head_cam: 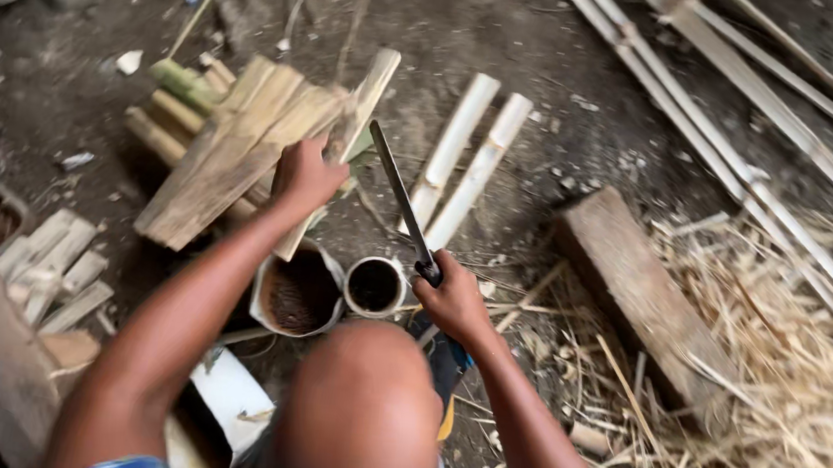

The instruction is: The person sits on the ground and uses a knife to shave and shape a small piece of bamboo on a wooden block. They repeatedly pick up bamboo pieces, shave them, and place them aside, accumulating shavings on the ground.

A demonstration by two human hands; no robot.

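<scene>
**Knife raised beside a held bamboo slat**

The person's left hand [306, 176] is closed around a flat bamboo slat [350, 128], gripping it about halfway along. The slat's long axis runs from low near the person's knee, up and away to the right, and its far end leans out past a stack of split slats [229, 142]. Its lower end drops toward a pale container of dark material [299, 294], though whether it rests on the rim cannot be told.

The right hand [453, 302] is clenched on the dark handle of a long knife [402, 198]. The blade points up and away to the left, so its tip comes close beside the slat just right of the left hand. The two long axes lean toward each other at the far end and spread apart toward the person. Blade and slat look apart, not touching, though the gap at the tip is narrow.

The slat lies forward and left of the body, directly in the left hand, with the right hand set nearer to the person and well off to the right. A small round cup [375, 286] sits just beside the right hand, next to the container. Two pale split bamboo pieces [463, 158] lie on the dirt behind the blade. A wooden block [647, 294] and a heap of straw-like shavings [786, 377] lie farther right.
</scene>
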